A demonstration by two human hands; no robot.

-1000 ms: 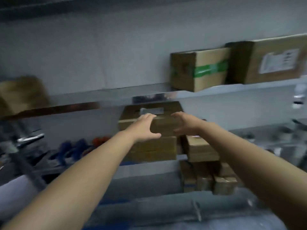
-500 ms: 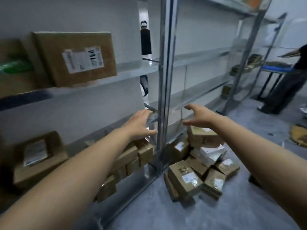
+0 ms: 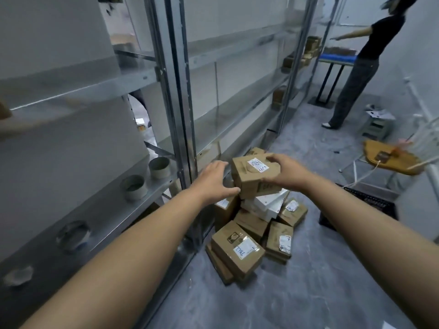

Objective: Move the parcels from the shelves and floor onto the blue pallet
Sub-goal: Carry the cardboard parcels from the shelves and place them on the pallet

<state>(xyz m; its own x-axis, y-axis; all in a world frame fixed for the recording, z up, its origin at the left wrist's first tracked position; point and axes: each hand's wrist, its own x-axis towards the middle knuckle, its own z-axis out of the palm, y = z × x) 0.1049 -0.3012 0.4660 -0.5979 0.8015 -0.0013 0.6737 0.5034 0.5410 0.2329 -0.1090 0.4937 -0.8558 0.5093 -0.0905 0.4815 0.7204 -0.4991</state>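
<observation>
Head view: top box (image 3: 251, 180) of the floor pile (image 3: 237, 250) is taken from both sides.
The right hand (image 3: 283, 173) curls over the box's far edge, gripping it. The left hand (image 3: 213, 184), fingers spread wide, meets the near side, likely to steady the lift. The pile sits beside the shelves (image 3: 181, 96), with no pallet in sight.

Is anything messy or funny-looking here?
Yes. The parcels lie in a jumbled heap on the floor beside the metal rack, tilted every way instead of stacked flat. The right hand grips the top brown box, itself crooked.
</observation>
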